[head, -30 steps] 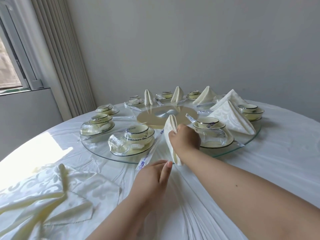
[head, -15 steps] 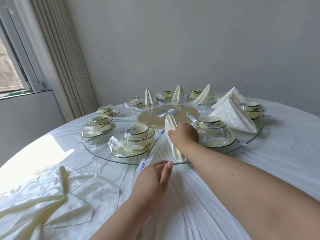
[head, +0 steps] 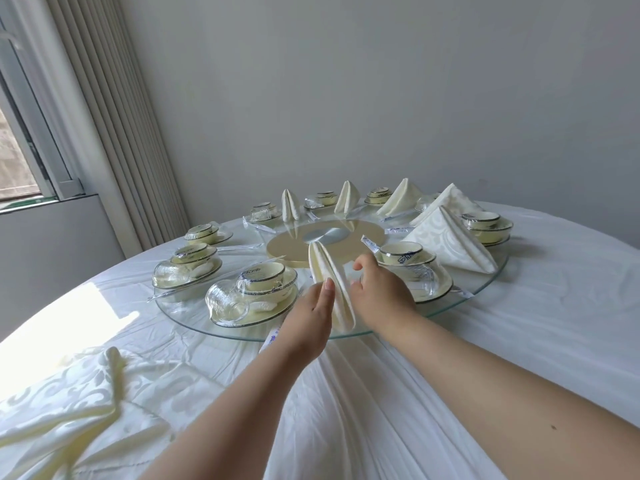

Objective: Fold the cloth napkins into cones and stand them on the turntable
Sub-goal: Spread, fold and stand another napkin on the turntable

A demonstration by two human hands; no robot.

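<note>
The napkin (head: 330, 285), folded into a cone, stands at the near edge of the glass turntable (head: 478, 292), between two place settings. We have our left hand (head: 306, 320) flat against its left side, fingers straight, and our right hand (head: 379, 296) beside its right side, fingers loosely bent; we cannot tell whether the right hand touches the cloth. A cup on its plate (head: 263, 282) with a tipped glass (head: 225, 303) crowds the cone on the left, another setting (head: 412, 268) on the right. A wrapped chopstick packet (head: 272, 339) pokes from under our left hand. Five more cones (head: 450, 244) stand round the far rim. Unfolded napkins (head: 62, 403) lie at the table's near left edge.
</note>
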